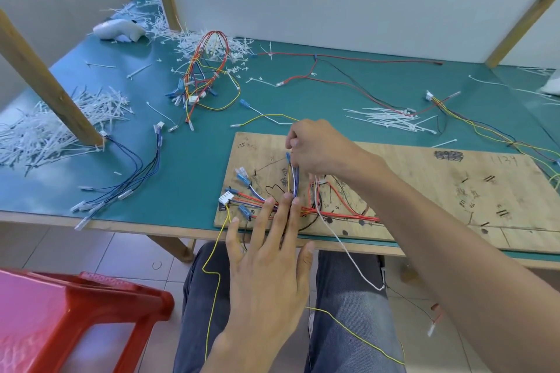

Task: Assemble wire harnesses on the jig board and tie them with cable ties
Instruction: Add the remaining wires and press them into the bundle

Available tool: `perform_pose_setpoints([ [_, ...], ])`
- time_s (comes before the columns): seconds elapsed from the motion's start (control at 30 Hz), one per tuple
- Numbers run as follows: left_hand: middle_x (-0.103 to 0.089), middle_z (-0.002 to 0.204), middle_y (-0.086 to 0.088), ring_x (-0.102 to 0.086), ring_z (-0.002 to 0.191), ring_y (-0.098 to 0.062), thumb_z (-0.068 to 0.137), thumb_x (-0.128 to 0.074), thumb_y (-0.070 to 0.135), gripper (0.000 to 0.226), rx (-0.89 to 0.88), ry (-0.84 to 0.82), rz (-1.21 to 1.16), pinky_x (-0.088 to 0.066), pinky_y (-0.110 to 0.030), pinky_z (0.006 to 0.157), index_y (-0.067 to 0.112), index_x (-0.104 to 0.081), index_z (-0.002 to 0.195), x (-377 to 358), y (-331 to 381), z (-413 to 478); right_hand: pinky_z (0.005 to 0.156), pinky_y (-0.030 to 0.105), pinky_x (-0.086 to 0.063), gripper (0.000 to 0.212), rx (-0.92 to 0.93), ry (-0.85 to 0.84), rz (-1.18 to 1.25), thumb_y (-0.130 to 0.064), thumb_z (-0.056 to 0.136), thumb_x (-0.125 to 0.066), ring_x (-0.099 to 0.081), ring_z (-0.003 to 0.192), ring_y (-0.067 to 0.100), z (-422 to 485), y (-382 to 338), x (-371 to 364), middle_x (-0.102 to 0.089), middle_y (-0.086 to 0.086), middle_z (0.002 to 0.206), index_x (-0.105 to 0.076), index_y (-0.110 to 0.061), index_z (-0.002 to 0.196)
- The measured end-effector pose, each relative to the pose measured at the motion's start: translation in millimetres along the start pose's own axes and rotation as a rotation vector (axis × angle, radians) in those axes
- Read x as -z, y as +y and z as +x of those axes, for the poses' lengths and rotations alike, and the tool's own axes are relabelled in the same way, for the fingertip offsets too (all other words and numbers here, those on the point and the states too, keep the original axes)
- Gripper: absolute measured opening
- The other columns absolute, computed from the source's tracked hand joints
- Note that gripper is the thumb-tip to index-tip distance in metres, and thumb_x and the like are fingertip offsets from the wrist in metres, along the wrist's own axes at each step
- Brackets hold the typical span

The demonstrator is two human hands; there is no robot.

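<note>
- The flat plywood jig board [439, 191], marked with black pen lines, lies on the green-topped surface [197, 160] at its near edge
- The left hand [269, 254] is released, its fingers straight and spread, with the fingertips pressing the red wires [342, 216] down onto the board
- The right hand [318, 148] is curled, pinching the upper end of a thin bunch of blue and yellow wires [293, 174] that runs down the board to the left fingertips
- A small white plastic connector [226, 197] sits at the board's left edge, and a long yellow wire [212, 272] hangs from there over the person's lap
- Loose white cable ties [391, 118] lie in a heap beyond the board, well apart from both hands
- A tangled loop of multicoloured wires [206, 70] rests farther back on the left
</note>
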State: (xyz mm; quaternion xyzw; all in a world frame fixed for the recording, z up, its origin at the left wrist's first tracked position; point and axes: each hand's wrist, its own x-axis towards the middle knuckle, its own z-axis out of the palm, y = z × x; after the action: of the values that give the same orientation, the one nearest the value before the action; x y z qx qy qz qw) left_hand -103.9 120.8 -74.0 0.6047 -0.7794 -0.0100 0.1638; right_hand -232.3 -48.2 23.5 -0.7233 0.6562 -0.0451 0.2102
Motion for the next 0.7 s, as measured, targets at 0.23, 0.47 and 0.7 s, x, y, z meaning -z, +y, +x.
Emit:
perform_pose_setpoints([
  [0.23,-0.034,0.168,0.01,-0.029,0.156,-0.016,0.107,-0.041,0.05,0.063,-0.002,-0.005,-0.009,-0.018,-0.061,0.123,0.024,-0.034,0.163,0,-1,0,0.066,0.037,-0.065,0.015,-0.15,-0.175,0.651,0.007,0.1,-0.055,-0.078,0.078,0.034,-16,11,8,-0.08,0.014,0.093,-0.069,0.002,0.103],
  [0.47,-0.044,0.163,0.007,-0.029,0.156,-0.017,0.106,-0.041,0.05,0.063,0.001,-0.017,-0.014,-0.02,-0.062,0.122,0.024,-0.034,0.163,2,-1,0,0.062,0.035,-0.066,0.016,-0.035,0.085,0.312,-0.006,0.084,-0.073,-0.074,0.053,0.019,-12,-7,-16,-0.073,0.001,0.057,-0.081,-0.016,0.075],
  [0.7,-0.035,0.168,0.008,-0.023,0.159,-0.016,0.106,-0.044,0.047,0.067,-0.033,-0.022,-0.001,-0.021,-0.062,0.122,0.025,-0.025,0.166,2,-4,-2,0.048,0.026,-0.054,0.013,-0.191,0.076,0.763,0.0,0.087,-0.07,-0.066,0.046,0.018,-13,-21,-34,-0.073,0.01,0.06,-0.077,-0.009,0.079],
])
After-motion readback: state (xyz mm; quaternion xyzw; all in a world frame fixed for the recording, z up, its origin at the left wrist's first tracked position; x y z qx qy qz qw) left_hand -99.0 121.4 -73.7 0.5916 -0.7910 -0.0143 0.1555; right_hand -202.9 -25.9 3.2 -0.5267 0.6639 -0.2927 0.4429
